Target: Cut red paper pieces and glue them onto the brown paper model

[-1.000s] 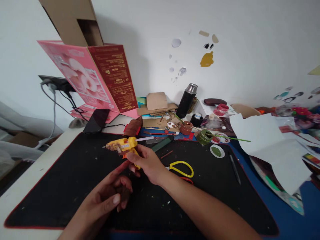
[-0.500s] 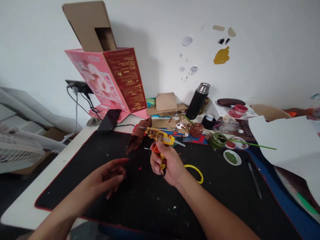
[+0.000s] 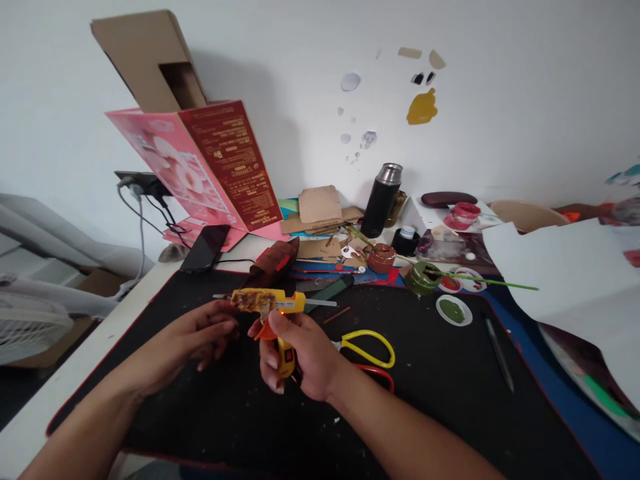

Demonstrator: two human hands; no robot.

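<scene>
My right hand point(image 3: 305, 357) is wrapped round the handle of a yellow glue gun point(image 3: 287, 301), its thumb at the back and fingers at the orange trigger. The gun's barrel is stained brown, its nozzle points left, and a glue stick point(image 3: 323, 303) pokes out of the rear. A small orange light glows on its body. My left hand point(image 3: 200, 337) hovers left of the gun, close below the nozzle, fingers loosely bent and apart with nothing seen in them. Behind the gun lies a brown rolled piece point(image 3: 274, 261). Scissors with yellow and red handles point(image 3: 373, 347) rest beside my right wrist.
A black mat point(image 3: 430, 407) covers the table. Along its back stand a red-brown paint jar point(image 3: 381, 259), a green paint jar point(image 3: 423, 278) and a black thermos point(image 3: 383, 200). A phone point(image 3: 205, 248) lies by the pink box point(image 3: 175, 167). A green cutter point(image 3: 330, 293) lies behind the gun.
My right hand has brought the glue gun left and slightly down, close to my left hand. Its barrel is now nearly level. More of the scissors shows, and the view has shifted.
</scene>
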